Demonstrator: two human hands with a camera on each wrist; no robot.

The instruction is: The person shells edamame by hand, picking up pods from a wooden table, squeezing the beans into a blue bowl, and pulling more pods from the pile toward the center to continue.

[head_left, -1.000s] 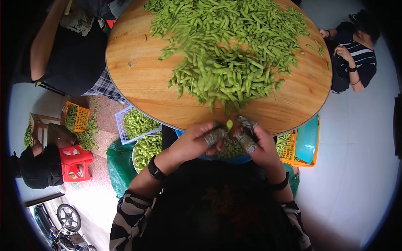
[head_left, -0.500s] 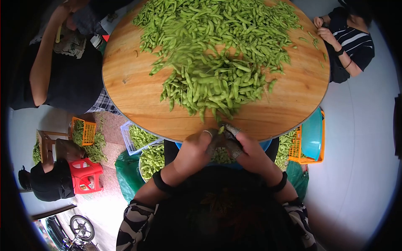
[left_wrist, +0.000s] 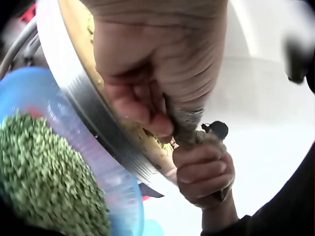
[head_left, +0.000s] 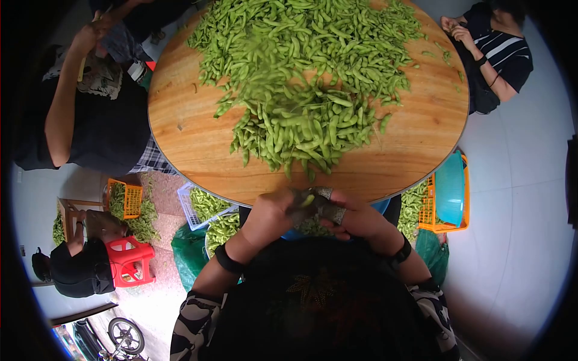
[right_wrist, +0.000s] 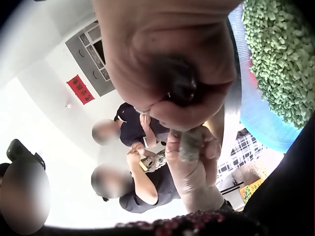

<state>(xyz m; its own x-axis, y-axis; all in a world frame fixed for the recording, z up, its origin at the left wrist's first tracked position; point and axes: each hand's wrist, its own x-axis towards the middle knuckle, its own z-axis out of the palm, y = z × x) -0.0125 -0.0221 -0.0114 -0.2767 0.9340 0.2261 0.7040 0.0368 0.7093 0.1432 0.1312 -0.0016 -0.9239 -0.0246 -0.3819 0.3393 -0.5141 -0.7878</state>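
Both hands meet at the near table edge in the head view, grey wrapping on some fingers. A green pod [head_left: 309, 200] shows between the fingertips of my left hand [head_left: 269, 215] and right hand [head_left: 356, 218], which pinch it. Curled fingers of my left hand [left_wrist: 157, 64] touch the wrapped fingers of my right hand [left_wrist: 203, 172] in the left wrist view. A dark shiny patch lies in the curl of my right hand [right_wrist: 167, 59]; what it is I cannot tell. Beyond the near hands a pile of pods [head_left: 301, 129] covers much of the wooden table [head_left: 192, 150].
Below the hands, a blue basin [left_wrist: 132, 196] holds shelled green beans [left_wrist: 49, 182]. Orange crates [head_left: 428, 207], a white basket [head_left: 188, 207] and green bags [head_left: 189, 256] flank the table. Several people sit around, one near a red stool [head_left: 129, 262].
The head view has shifted slightly. My hands have drawn closer together, and the pod that stood upright between the fingertips is now tilted and partly covered by them.
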